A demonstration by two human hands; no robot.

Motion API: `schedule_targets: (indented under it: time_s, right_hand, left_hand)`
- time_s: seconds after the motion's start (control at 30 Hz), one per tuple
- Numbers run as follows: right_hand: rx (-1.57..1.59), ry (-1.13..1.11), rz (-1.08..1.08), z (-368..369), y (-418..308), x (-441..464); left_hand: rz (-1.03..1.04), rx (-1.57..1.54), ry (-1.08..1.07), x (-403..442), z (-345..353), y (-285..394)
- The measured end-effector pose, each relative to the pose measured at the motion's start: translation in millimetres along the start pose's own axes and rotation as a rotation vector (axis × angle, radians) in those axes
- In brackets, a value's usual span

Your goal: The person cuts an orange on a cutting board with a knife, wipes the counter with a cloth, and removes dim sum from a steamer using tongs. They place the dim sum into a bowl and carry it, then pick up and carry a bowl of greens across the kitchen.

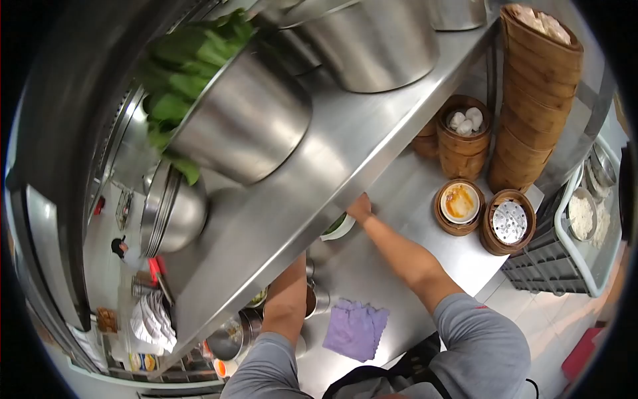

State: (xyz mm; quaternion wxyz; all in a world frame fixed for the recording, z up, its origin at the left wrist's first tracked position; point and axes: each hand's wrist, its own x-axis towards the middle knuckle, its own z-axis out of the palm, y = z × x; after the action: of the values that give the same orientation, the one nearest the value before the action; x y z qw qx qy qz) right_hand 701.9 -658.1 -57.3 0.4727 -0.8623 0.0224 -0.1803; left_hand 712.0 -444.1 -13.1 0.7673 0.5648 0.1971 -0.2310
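Just past the edge of the steel shelf [345,179], part of my right hand [359,208] shows beside a white bowl [340,229] with something green in it. Its fingers are mostly hidden by the shelf, so its grip cannot be made out. My left forearm [286,299] reaches beneath the same shelf, which covers the whole left hand. Near that forearm stand several metal containers, one of them a steel pot [319,300]. A purple cloth [357,330] lies on the worktop between my arms.
On the shelf stand steel pots [249,113], one with leafy greens [193,73], and stacked metal bowls [176,213]. Bamboo steamers [538,100] rise in a tall stack at right, with shorter ones [463,153] nearby. A grey crate [555,256] stands beyond the worktop's right edge.
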Motion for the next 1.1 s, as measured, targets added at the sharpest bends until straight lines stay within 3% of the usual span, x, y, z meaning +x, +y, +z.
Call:
schedule_targets:
  time_s: [0.1,0.17,0.23,0.3,0.33,0.37,0.4,0.43,0.47,0.5,0.53,0.57,0.7,0.77,0.87,0.97,1.1]
  right_hand:
    - [0.066,0.058,0.001,-23.5,-14.0,-1.8]
    - [0.113,-0.023,0.037,-60.6,-36.0,-13.3]
    - [0.231,-0.018,0.266,-119.7,-81.6,-31.4]
    - [0.194,0.144,0.019,-111.1,-57.6,-36.6]
    - [0.221,0.068,0.087,-147.8,-86.5,-55.7]
    - [0.236,-0.091,0.029,-162.3,-81.1,-65.9]
    - [-0.009,-0.061,-0.225,-145.5,-36.8,-64.4]
    - [0.421,-0.024,0.090,-167.3,-70.5,-87.0]
    - [0.698,-0.068,0.217,-194.2,-101.7,-110.8]
    - [0.767,-0.069,0.302,-190.6,-79.8,-115.8]
    - [0.788,-0.234,0.336,-225.6,-115.9,-145.1]
    - [0.834,-0.159,0.240,-233.4,-136.8,-171.0]
    - [0.778,-0.306,0.426,-258.3,-146.9,-248.0]
    - [0.753,-0.365,0.434,-274.0,-171.5,-302.7]
    - [0.749,-0.476,0.431,-278.3,-176.6,-368.0]
    - [0.784,-0.625,0.397,-263.4,-176.0,-432.1]
    - [0.769,-0.836,0.342,-274.0,-241.9,-551.2]
  left_hand:
    - [0.044,-0.058,0.000,-49.0,33.3,9.5]
    - [0.115,-0.037,0.047,-79.6,52.1,12.6]
    - [0.192,-0.026,0.096,-110.7,71.0,9.1]
    - [0.243,-0.026,0.054,-96.2,45.3,-17.7]
    - [0.263,-0.029,-0.005,-68.5,16.0,-36.6]
    - [0.365,-0.215,0.264,-172.3,95.7,-20.1]
    - [0.232,-0.249,0.251,-177.2,97.1,-19.7]
    - [0.337,-0.227,0.271,-225.5,116.6,-21.4]
    - [0.447,-0.076,0.463,-252.9,126.5,-29.9]
    - [0.438,-0.069,0.447,-248.9,112.9,-46.9]
    - [0.473,-0.063,0.450,-277.3,114.0,-58.9]
    - [0.503,-0.053,0.452,-306.6,117.5,-71.3]
    - [0.432,0.101,0.652,-395.3,110.9,-131.2]
    - [0.546,0.030,0.746,-395.8,89.0,-184.4]
    - [0.434,0.023,0.871,-523.7,92.0,-221.8]
    - [0.471,-0.120,0.931,-595.9,66.6,-282.6]
    - [0.407,-0.090,1.267,-735.6,61.3,-345.9]
